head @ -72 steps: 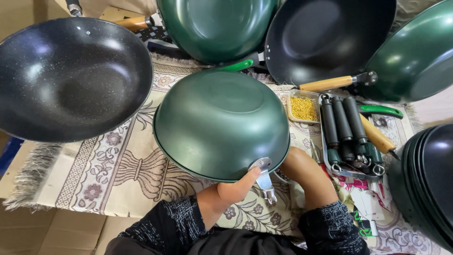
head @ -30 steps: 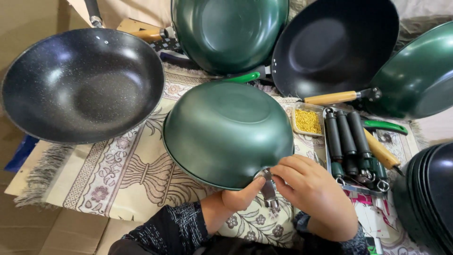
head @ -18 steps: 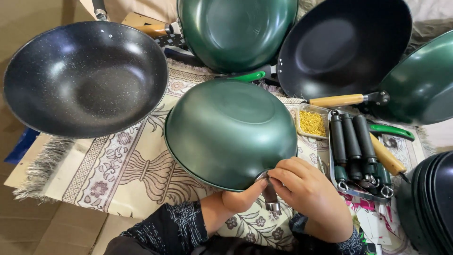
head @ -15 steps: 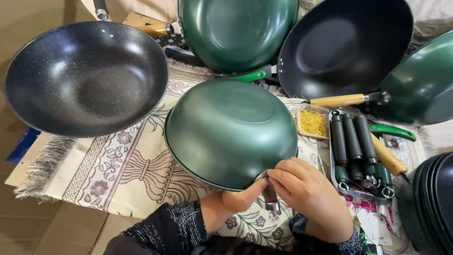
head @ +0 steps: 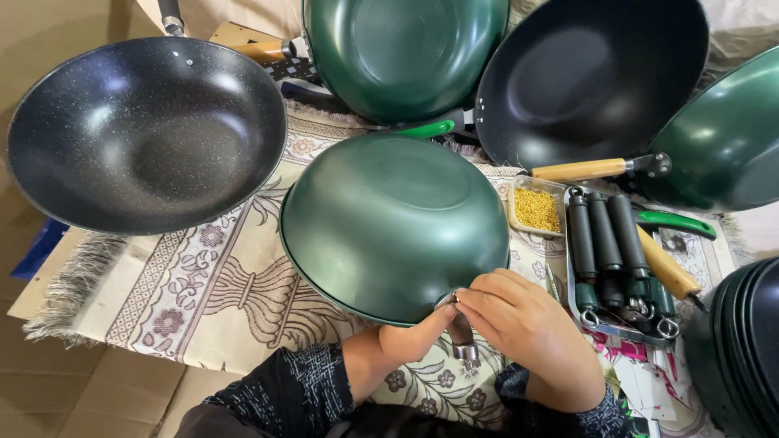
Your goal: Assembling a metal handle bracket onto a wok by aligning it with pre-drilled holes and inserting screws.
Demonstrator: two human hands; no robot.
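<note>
Head view, looking straight down: a green wok (head: 393, 223) sits upside down on a patterned cloth (head: 203, 292), its dome facing up. At its near rim there's a small metal bracket (head: 461, 328) sticking out toward the person. The left hand (head: 410, 341) has its thumb pressed up against the rim right by that bracket. The right hand (head: 519, 324) is curled over the same spot, fingers (head: 475, 296) bunched narrow and pinching at something tiny on the rim; can't tell what it is, too small.

Just right of the wok is a little tray of yellow bits (head: 537, 209), and beside that a metal tray (head: 604, 324) holding black handles (head: 604, 243). A wooden handle (head: 667, 266) lies next to them.

Further out: a black speckled wok (head: 146, 134) on the left, another green wok (head: 402, 53) up top, a black one (head: 588, 77) beside it, and a stack of dark pans (head: 742, 349) at the right edge.
</note>
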